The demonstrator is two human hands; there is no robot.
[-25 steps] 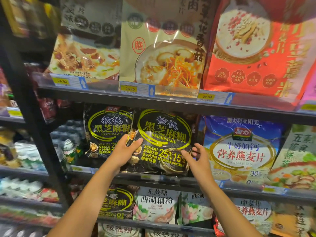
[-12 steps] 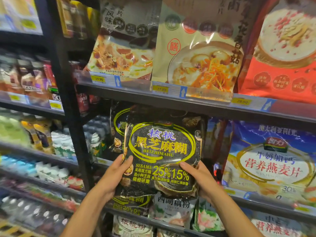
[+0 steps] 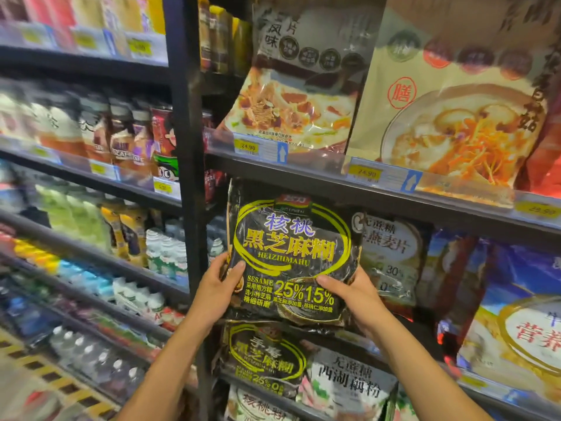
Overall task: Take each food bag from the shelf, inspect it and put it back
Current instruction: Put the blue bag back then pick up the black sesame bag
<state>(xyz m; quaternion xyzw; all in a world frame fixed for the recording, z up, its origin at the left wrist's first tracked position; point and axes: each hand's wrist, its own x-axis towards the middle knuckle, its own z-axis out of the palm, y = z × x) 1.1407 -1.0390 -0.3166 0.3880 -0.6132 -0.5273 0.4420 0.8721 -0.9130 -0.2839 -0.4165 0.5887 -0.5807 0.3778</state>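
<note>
I have the black sesame bag [image 3: 291, 256] up in front of the shelf [image 3: 379, 192], held upright and facing me, its yellow ring and "HEIZHIMAHU" lettering readable. My left grip [image 3: 217, 291] clamps the bag's lower left edge, thumb on the front, the other fingers tucked behind where I cannot see them. My right grip [image 3: 353, 294] holds the lower right corner the same way, thumb lying across the printed "15%", fingers hidden behind the plastic. The bag's bottom edge hangs in front of the lower shelf lip, and I cannot tell whether it touches it.

Behind the bag, to its right, a pale oat bag [image 3: 391, 256] is half covered, so only part of its print shows. Further right a blue oat bag [image 3: 516, 314] is cut off by the frame edge. Below my hands, another black sesame bag [image 3: 264, 360] stands on the next shelf down beside a white lotus-powder bag [image 3: 346, 387], both partly blocked by my forearms.

On the shelf above, two soup bags [image 3: 303, 95] lean forward over yellow price tags [image 3: 365, 172]; the tops of them run out of view. To the left of the black upright post [image 3: 185, 147], the rows of drink bottles [image 3: 127, 138] are blurred and their labels mostly unreadable.
</note>
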